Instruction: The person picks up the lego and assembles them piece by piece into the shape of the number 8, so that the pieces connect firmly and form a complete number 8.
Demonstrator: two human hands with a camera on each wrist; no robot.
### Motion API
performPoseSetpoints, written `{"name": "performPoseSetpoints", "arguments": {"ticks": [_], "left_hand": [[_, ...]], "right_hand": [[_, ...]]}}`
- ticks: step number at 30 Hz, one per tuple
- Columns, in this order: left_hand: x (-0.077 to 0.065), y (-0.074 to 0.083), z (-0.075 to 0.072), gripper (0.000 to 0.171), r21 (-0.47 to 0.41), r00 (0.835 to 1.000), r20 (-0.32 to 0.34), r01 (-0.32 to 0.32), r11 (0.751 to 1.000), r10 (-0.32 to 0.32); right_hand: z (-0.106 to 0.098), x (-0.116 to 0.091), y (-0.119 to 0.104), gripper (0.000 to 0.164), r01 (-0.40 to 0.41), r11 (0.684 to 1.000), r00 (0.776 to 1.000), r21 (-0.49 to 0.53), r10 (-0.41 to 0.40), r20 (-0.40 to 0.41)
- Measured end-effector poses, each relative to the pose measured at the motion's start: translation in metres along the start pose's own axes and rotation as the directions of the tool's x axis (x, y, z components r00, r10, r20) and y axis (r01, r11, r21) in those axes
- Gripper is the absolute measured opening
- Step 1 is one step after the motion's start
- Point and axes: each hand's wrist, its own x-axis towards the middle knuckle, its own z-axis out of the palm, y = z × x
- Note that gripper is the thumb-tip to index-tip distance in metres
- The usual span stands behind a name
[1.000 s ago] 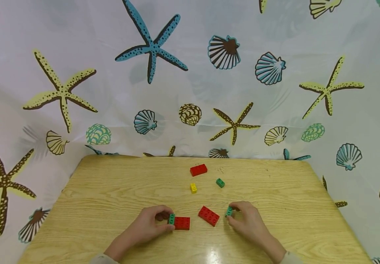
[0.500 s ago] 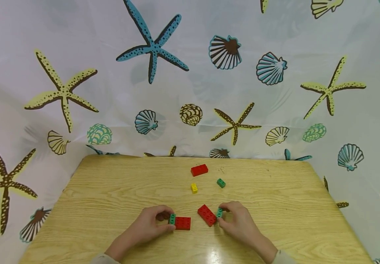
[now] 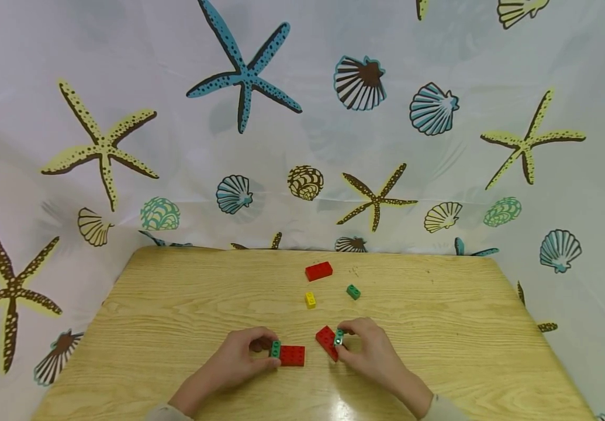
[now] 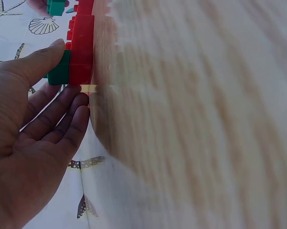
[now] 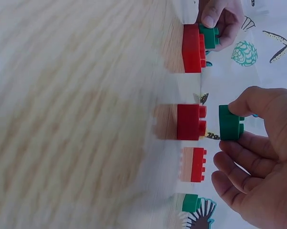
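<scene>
Ideally, the green brick (image 3: pixel 338 337) pinched by the right hand (image 3: pixel 374 347) above the red brick (image 3: pixel 325 339), lower centre, is squared to the latter's studs (image 5: pixel 202 128), a second green brick (image 3: pixel 275 349) being gripped by the left hand (image 3: pixel 241 354).

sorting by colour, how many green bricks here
3: left green brick pinched by left hand, right green brick pinched by right hand, far green brick right of the yellow brick.

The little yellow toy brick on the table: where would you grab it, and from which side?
Probably best to pinch the yellow toy brick by its two long sides, coming from above. It lies studs up, its length pointing roughly away from the person, so those sides face left and right. The loose green toy brick stands apart, leaving room.
</scene>
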Motion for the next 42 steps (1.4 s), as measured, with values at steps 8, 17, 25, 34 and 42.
{"name": "performPoseSetpoints", "arguments": {"ticks": [8, 17, 25, 34, 42], "left_hand": [[-0.001, -0.003, 0.001, 0.037, 0.008, 0.999, 0.000, -0.041, 0.999, 0.041], [0.000, -0.003, 0.000, 0.037, 0.011, 0.999, -0.004, -0.044, 0.999, 0.044], [-0.001, -0.003, 0.000, 0.038, 0.014, 0.998, -0.009, -0.056, 0.998, 0.056], [-0.001, -0.005, 0.001, 0.037, 0.007, 0.997, -0.012, -0.071, 0.997, 0.071], [-0.002, -0.003, 0.001, 0.036, 0.020, 0.997, -0.020, -0.077, 0.997, 0.078]], "right_hand": [[0.006, 0.007, -0.012, 0.027, 0.025, 1.000, 0.998, 0.017, -0.026, 0.062], [0.014, 0.012, -0.020, 0.026, 0.041, 0.998, 0.994, 0.051, -0.046, 0.099], [0.022, 0.014, -0.025, 0.030, 0.047, 0.995, 0.985, 0.089, -0.061, 0.160], [0.033, 0.017, -0.030, 0.029, 0.065, 0.993, 0.974, 0.102, -0.085, 0.211], [0.038, 0.018, -0.033, 0.029, 0.058, 0.991, 0.965, 0.119, -0.086, 0.247]]}}
